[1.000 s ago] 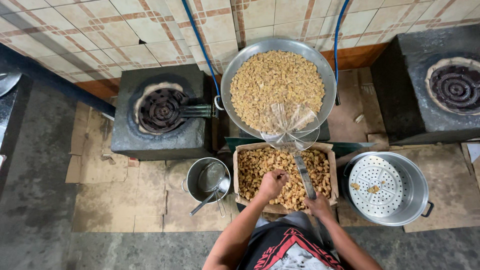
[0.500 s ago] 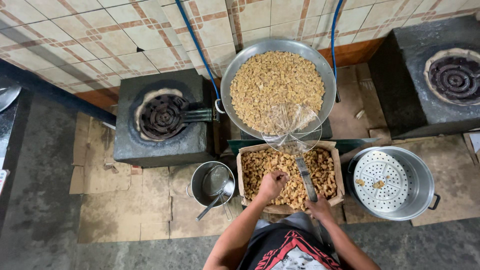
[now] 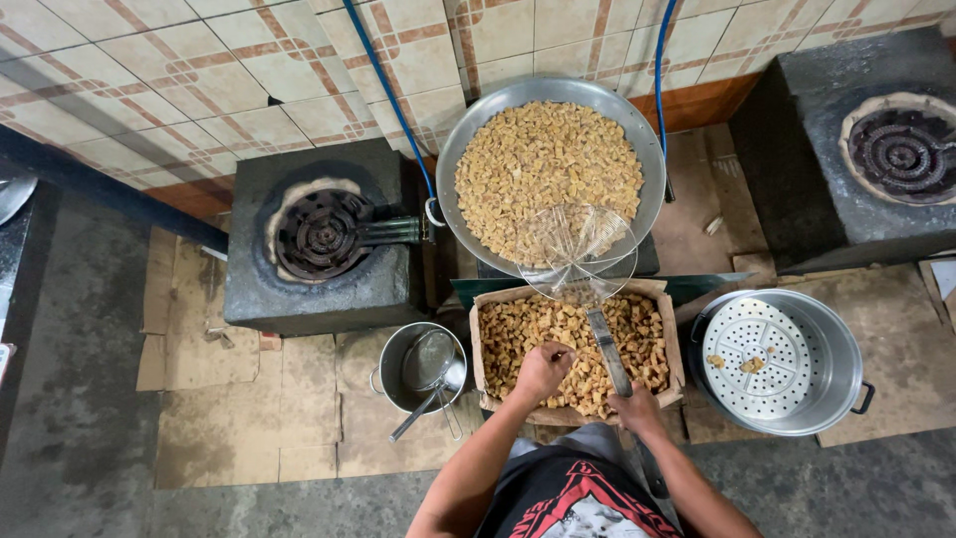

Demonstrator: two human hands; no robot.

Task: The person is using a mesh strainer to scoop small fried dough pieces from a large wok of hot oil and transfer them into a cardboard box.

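Note:
A cardboard box [image 3: 673, 329] in front of me is full of brown fried cubes [image 3: 538, 324]. My left hand [image 3: 541, 371] reaches into its near side, fingers closed on some of the cubes. My right hand [image 3: 637, 406] grips the long handle of a wire skimmer [image 3: 578, 255], whose round mesh head hovers over the box's far edge and the rim of the big wok [image 3: 450, 174]. The wok behind the box holds a heap of pale yellow cubes [image 3: 543, 164].
A dark burner block [image 3: 319, 239] stands to the left, another burner [image 3: 901, 149] at the far right. A small pot with a strainer [image 3: 423, 369] sits left of the box. A steel pot with a perforated tray [image 3: 772, 359] sits to the right. Cardboard sheets cover the floor.
The hands and skimmer stay nearly where they were. My left hand shifts slightly within the box among the cubes.

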